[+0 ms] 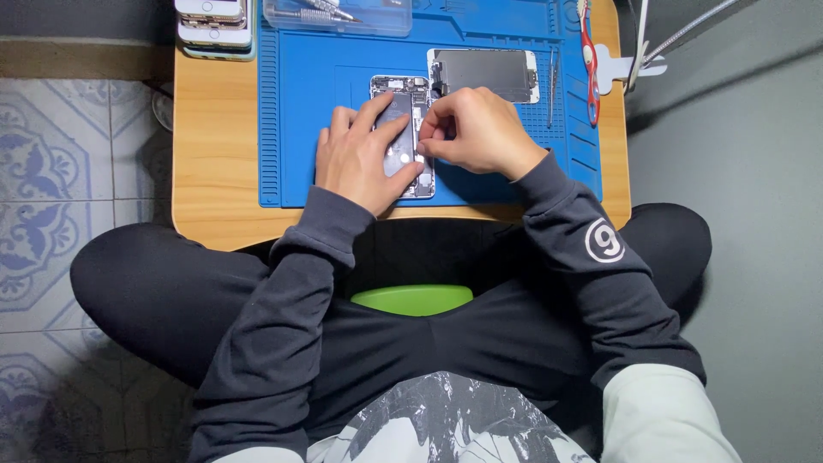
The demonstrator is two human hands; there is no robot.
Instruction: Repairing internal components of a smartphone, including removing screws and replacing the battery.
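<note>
While the opened smartphone body [403, 137] lies flat on the blue silicone repair mat [300, 94], it is pressed down by the left hand [360, 159], whose fingers are spread across the exposed battery and whose thumb rests near the lower edge of the phone. The right hand [471, 130] is curled just beside it, with thumb and forefinger pinched together at the phone's right edge; what, if anything, is pinched between them cannot be told. The detached screen panel [483, 75] is laid face down just above the right hand, touching the top corner of the phone body. Red-handled scissors [589, 62] are placed near the mat's right edge, a clear plastic tool tray [339, 15] at its top, and a stack of phones [214, 24] on the wooden table [214, 171] at the upper left.
</note>
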